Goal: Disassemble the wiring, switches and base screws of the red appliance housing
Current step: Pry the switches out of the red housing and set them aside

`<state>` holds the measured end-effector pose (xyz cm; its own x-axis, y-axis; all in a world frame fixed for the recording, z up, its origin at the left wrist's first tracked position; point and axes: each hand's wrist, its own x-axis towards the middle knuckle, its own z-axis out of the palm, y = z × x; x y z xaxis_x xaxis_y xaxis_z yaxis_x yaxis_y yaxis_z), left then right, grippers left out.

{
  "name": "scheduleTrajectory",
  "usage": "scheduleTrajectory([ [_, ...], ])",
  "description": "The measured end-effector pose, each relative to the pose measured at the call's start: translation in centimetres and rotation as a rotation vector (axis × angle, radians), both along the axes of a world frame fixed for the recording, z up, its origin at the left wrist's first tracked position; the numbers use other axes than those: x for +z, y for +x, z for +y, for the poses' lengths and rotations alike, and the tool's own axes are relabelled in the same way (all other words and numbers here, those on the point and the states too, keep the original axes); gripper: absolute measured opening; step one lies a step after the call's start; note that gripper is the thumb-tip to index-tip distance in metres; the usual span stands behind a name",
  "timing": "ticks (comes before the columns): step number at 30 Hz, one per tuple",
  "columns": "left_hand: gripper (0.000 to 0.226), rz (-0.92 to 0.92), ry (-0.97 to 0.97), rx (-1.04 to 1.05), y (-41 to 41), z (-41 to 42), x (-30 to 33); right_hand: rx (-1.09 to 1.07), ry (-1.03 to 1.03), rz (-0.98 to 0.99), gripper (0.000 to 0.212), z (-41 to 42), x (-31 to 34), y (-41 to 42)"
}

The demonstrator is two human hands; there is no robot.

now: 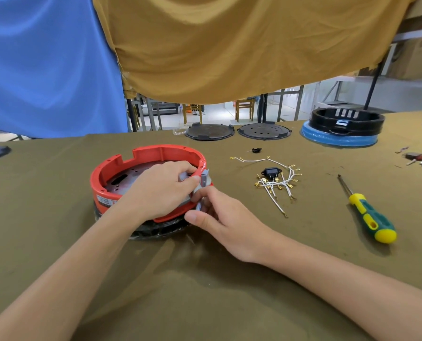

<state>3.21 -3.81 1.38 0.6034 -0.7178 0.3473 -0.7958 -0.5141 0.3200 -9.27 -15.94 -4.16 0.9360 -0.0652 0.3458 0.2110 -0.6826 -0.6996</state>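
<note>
The round red housing (121,166) lies open side up on a black ring on the olive cloth, its metal base plate visible inside. A grey switch panel (204,179) sits at its right rim. My left hand (163,190) reaches over the rim and grips this grey part from inside. My right hand (219,215) pinches its lower end from outside. To the right lies a bundle of white wires with brass terminals (278,183) and a black socket (271,172). A green and yellow screwdriver (367,212) lies further right.
Two dark round plates (210,131) (264,131) sit at the table's far edge. A black housing on a blue ring (340,129) stands at the back right. A small black part (256,150) lies behind the wires; loose bits (419,159) lie far right.
</note>
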Motion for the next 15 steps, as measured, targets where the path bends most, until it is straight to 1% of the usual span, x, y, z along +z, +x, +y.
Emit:
scheduleTrajectory([
  [5, 0.028, -0.002, 0.01, -0.008, 0.0, 0.1, 0.0, 0.002, -0.053, -0.056, 0.027, -0.1, 0.1, -0.2],
  [8, 0.029, -0.004, 0.019, -0.009, 0.1, 0.1, 0.0, -0.014, 0.084, -0.104, 0.029, -0.8, 0.6, -0.6],
  [10, 0.029, -0.003, 0.024, -0.009, 0.1, 0.1, 0.0, -0.008, 0.121, -0.091, 0.031, -1.1, 0.7, -0.7],
  [13, 0.03, -0.005, 0.023, -0.003, 0.0, 0.0, 0.0, 0.026, 0.031, -0.026, 0.024, -0.9, 0.2, -0.7],
  [15, 0.031, -0.007, 0.027, -0.004, 0.0, 0.0, 0.0, 0.057, 0.011, 0.02, 0.026, -0.7, 0.0, -0.5],
])
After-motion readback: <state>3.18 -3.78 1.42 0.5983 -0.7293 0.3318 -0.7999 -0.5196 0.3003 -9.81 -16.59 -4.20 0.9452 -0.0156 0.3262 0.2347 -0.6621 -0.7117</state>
